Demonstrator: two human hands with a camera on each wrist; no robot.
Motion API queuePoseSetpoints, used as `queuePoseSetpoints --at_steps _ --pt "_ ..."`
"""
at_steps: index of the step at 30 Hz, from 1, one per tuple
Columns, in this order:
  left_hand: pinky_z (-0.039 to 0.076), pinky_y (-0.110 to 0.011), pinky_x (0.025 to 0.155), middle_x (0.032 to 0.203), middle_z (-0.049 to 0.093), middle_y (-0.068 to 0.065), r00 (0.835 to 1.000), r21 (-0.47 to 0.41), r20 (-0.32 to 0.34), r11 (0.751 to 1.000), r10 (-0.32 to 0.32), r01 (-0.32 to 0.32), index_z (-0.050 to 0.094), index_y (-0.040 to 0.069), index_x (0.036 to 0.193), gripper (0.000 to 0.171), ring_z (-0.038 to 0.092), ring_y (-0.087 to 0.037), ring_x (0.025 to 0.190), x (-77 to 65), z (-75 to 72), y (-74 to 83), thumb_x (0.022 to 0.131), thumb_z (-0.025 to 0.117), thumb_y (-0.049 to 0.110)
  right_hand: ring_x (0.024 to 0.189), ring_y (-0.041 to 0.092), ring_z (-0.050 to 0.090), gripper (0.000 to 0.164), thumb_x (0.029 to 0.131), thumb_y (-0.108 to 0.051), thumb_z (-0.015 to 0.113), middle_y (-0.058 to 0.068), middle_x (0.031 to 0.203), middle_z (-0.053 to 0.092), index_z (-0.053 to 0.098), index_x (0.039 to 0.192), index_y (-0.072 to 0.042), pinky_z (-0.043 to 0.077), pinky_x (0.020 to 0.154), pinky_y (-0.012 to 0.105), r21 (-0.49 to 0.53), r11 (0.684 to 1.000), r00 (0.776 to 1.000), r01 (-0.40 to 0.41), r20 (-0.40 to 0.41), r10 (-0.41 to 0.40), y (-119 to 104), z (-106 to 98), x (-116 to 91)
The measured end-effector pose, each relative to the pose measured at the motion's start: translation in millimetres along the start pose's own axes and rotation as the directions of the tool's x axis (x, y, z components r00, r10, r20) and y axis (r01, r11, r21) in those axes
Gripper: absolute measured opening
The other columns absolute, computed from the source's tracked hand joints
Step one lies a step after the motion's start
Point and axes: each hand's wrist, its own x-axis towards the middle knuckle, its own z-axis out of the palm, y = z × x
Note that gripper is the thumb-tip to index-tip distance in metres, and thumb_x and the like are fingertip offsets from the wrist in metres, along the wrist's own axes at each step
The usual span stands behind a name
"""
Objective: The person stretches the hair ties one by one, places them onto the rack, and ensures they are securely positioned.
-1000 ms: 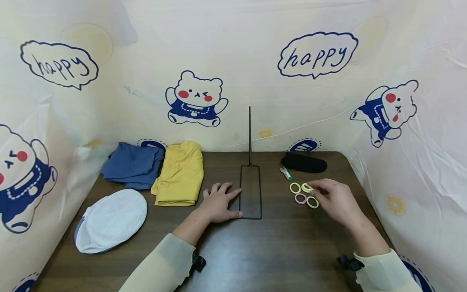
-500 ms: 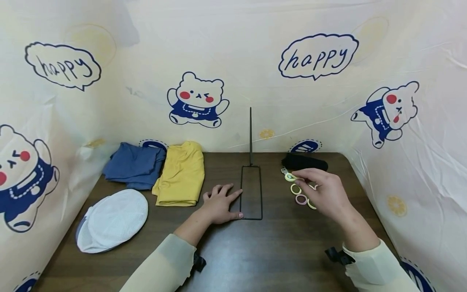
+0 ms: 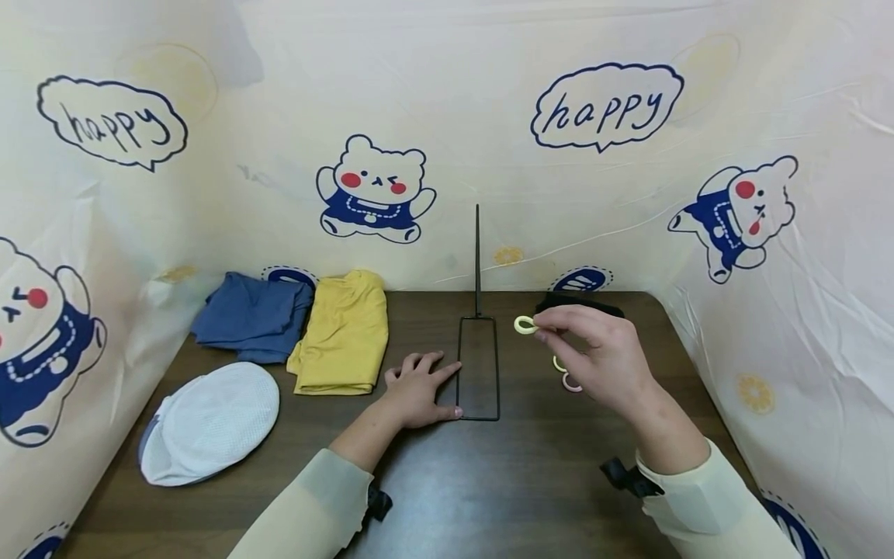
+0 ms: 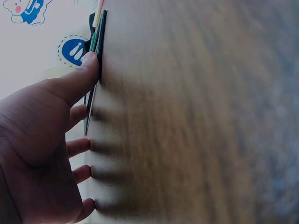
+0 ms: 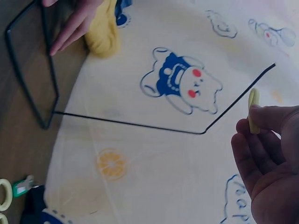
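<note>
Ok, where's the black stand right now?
In the head view, the stand is mid-width on the table, toward the far edge, between the yellow cloth and the right hand; the left hand touches its base's left side.

Reads "happy" in a speech bubble (image 3: 607, 107) on the cloth wall (image 3: 482, 93), beyond the right hand (image 3: 601, 353) — and "happy" again in a second bubble (image 3: 113, 123), beyond and well left of the left hand (image 3: 417, 393). Shows only partly beside the right hand in the right wrist view.

A cloth-walled tabletop nook: cartoon-bear sheeting (image 3: 482, 93) around a brown wood-grain table (image 3: 517, 485).
</note>
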Motion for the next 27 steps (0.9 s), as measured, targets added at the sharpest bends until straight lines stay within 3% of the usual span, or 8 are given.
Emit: queuePoseSetpoints --at_steps 13,20,27 --pt "0.025 -0.072 0.104 0.168 0.027 -0.004 1.0 -0.014 0.007 1.0 0.001 -0.001 0.038 0.039 0.161 0.087 0.021 -0.039 0.15 1.9 -0.1 -1.8 0.087 0.07 0.07 0.094 0.015 0.073 0.03 0.08 0.004 0.086 0.0 0.106 0.078 0.08 0.107 -0.008 0.053 0.088 0.018 0.061 0.986 0.988 0.156 -0.02 -0.155 -27.6 -4.9 32.5" --pt "0.025 -0.073 0.104 0.168 0.028 -0.005 1.0 -0.017 0.009 1.0 -0.007 0.007 0.04 0.039 0.16 0.087 0.023 -0.04 0.149 1.8 -2.9 -0.5 0.086 0.071 0.07 0.096 0.019 0.073 0.027 0.083 0.002 0.084 0.003 0.105 0.078 0.079 0.107 -0.007 0.051 0.092 0.019 0.108 0.979 0.984 0.174 0.01 -0.176 -37.3 -0.6 45.1" --pt "0.025 -0.073 0.104 0.168 0.028 -0.004 1.0 -0.022 0.023 1.0 -0.017 0.017 0.041 0.04 0.16 0.087 0.022 -0.04 0.149 3.4 -4.9 0.6 0.085 0.072 0.07 0.098 0.018 0.073 0.026 0.082 0.003 0.085 0.003 0.105 0.078 0.079 0.105 -0.008 0.053 0.09 0.023 0.092 0.975 0.979 0.201 0.013 -0.203 -37.2 8.6 53.6"
